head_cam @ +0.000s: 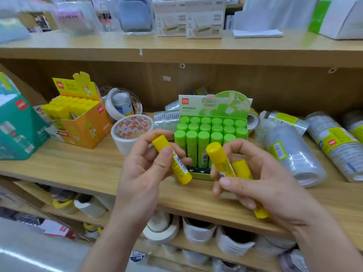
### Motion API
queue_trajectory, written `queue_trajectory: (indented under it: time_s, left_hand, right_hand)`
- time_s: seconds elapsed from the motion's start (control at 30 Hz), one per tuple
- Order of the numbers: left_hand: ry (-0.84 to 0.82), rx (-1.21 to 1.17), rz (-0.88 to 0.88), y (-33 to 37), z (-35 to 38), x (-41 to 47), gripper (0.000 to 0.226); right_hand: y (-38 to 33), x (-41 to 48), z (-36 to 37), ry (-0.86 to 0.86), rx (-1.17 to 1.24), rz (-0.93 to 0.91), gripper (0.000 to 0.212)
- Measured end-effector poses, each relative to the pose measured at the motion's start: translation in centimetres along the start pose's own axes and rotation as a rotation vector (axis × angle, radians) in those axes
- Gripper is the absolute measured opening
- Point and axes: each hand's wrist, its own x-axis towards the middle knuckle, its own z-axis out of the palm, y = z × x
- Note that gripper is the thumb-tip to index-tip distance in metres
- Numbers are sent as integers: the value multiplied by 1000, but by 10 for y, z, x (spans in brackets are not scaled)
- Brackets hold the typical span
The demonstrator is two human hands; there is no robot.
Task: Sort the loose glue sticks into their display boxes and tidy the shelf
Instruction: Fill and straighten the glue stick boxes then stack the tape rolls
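Left hand pinches one stick, right hand grips two sticks. Best slot them caps-up into the yellow box at the shelf left end, not the green box.

Stationery shop: wooden shelves of boxed glue, tape.

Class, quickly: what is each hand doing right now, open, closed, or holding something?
Left hand: holds one yellow glue stick.
Right hand: holds two yellow glue sticks.
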Motion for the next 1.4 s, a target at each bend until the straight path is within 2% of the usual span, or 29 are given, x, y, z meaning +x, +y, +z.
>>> queue_trajectory:
  time_s: [0.13,0.27,0.33,0.4,0.57,0.67,0.8,0.97,1.2,1.4]
  left_hand:
    - [-4,64,49,12,-21,11,25]
    - [-2,166,110,30,-57,22,26]
    - [14,214,160,43,-81,28,30]
    - [87,253,243,59,-107,36,34]
    - [338,320,411,88,-175,64,32]
    - [365,467,440,91,-200,79,32]
    - [292,651,421,86,-217,94,32]
    - [116,854,413,81,-229,116,34]
    - [-31,1066,355,64,-238,130,35]
    - [-124,1186,452,56,-242,133,30]
  right_hand:
    - [-5,15,29,11,10,2,33]
    - [-7,38,67,26,-103,-27,41]
    - [-8,51,86,42,-137,-37,38]
    - [-7,64,104,68,-172,-37,31]
    - [8,100,145,105,-231,-26,29]
    - [12,125,169,108,-396,-105,30]
    - [13,162,195,85,-887,-219,45]
    - [11,190,220,153,-1203,-221,26]
    - [8,191,210,138,-1283,-173,16]
    - [4,188,198,143,-1290,-169,14]
